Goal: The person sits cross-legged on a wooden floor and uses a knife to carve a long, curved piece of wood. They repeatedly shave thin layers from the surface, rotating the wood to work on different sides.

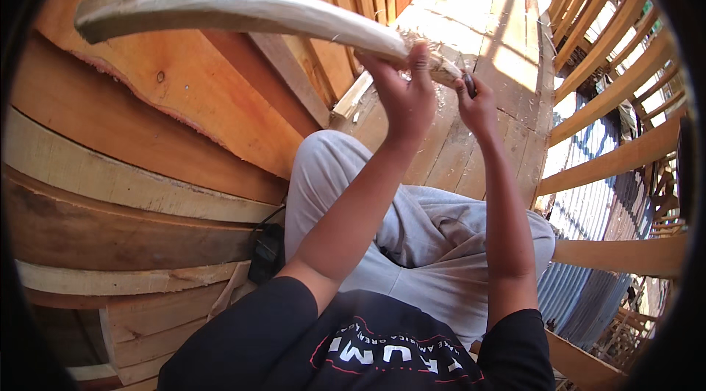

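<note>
A long, pale, curved piece of wood (243,9), with rough whittled faces, slants from the upper left down to the middle right. My left hand (404,97) is closed around its narrower lower end, thumb up along the side. Against that thin end, my right hand (479,106) grips a small dark knife-like tool (468,84). Most of the tool is hidden by my fingers and the wood, so its exact kind is unclear. Both forearms reach out over my grey-trousered legs (441,244).
Wood shavings (441,42) lie on the sunlit plank floor (507,130) beyond my hands. A plank wall (147,134) rises close on the left, with a dark object (266,253) at its foot. On the right stands a slatted wooden railing (625,108), with corrugated metal sheets (588,207) outside.
</note>
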Demonstrator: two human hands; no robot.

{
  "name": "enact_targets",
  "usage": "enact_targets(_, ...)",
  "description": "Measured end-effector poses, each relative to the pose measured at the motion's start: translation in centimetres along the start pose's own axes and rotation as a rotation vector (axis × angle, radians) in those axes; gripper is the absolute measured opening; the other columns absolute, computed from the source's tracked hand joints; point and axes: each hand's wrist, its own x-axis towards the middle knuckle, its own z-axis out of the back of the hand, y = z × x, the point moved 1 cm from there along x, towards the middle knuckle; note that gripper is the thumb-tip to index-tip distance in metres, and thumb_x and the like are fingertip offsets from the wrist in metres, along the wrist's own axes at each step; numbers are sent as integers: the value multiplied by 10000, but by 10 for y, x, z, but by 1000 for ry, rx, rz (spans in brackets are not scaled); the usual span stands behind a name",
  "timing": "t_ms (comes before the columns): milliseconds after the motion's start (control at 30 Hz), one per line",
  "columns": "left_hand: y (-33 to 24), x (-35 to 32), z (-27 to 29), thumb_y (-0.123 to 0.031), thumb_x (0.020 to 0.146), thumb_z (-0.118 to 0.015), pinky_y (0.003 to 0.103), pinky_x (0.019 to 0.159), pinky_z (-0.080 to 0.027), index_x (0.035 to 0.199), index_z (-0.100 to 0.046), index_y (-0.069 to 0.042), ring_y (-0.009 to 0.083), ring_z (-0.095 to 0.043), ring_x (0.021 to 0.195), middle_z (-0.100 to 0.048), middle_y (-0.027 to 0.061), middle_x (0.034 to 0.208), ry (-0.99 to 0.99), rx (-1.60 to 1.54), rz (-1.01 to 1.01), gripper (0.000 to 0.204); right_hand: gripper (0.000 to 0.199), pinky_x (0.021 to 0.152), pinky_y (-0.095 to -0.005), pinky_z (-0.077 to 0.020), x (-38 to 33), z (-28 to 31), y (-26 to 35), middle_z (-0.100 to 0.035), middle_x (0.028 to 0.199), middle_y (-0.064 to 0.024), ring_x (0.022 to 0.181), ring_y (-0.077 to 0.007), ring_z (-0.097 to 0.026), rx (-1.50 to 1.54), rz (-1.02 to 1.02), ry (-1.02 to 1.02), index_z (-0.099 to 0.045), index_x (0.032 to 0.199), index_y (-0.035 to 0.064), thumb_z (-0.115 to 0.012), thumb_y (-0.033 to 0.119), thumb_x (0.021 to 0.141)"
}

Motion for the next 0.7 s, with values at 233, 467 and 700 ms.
enact_targets(233, 4, -3, -22, -34, 858, -563, 427, 944, -381, 1328, -211, 76, 364, -457, 1118, -371, 242, 1208, -120, 95, -141, 597, 427, 457, -275, -376, -2, 8, 20, -590, 702, -37, 512, -98, -489, 86, -201, 64, -566, 1253, 90, -569, 313, 888)
enact_targets(467, 3, 3, -12, 12, 825, -598, 443, 1042, -324, 1381, -159, 79, 439, -388, 1222, -351, 307, 1326, -129, 4, 40, 712, 450, 383, -251, -276, 3, 3, 36, -540, 659, 4, 439, -48, -370, 9, -305, 125, -553, 1268, 114, -584, 296, 857)
enact_targets(700, 6, 8, 7, 55, 806, -590, 472, 956, -371, 1343, -180, 61, 452, -447, 1099, -415, 289, 1181, -122, -94, 18, 676, 476, 354, -251, -242, -3, 2, 59, -413, 558, 29, 415, -51, -320, -132, -407, 257, -552, 1255, 81, -516, 411, 915)
